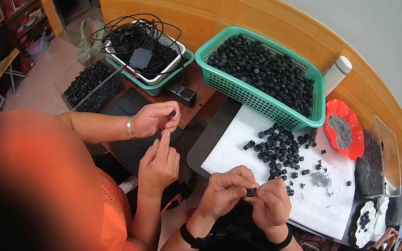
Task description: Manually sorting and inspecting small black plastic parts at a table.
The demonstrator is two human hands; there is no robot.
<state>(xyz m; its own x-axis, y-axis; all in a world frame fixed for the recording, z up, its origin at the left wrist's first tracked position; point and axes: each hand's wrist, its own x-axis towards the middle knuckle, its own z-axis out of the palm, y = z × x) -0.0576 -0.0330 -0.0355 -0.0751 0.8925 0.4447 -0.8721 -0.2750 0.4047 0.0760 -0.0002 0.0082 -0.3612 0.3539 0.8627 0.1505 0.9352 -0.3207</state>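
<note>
My left hand (223,192) comes in over the front edge of the table, thumb and fingers pinching a small black ribbed cylindrical part (251,192). From the other side, my right hand (273,204) pinches the same part, so both sets of fingertips meet around it. A dark band circles each of my wrists. Just beyond my hands, a loose pile of similar black parts (279,150) lies on a white sheet (233,138). Fine grey shavings and a few single parts are scattered right of the pile.
Behind the pile stands a green basket (262,110) full of black parts. A red scalloped dish (357,143) holds grey shavings. At left, a person in orange (111,211) holds a small black part. Cables fill a white basket (179,48); a white plate (361,240) sits lower right.
</note>
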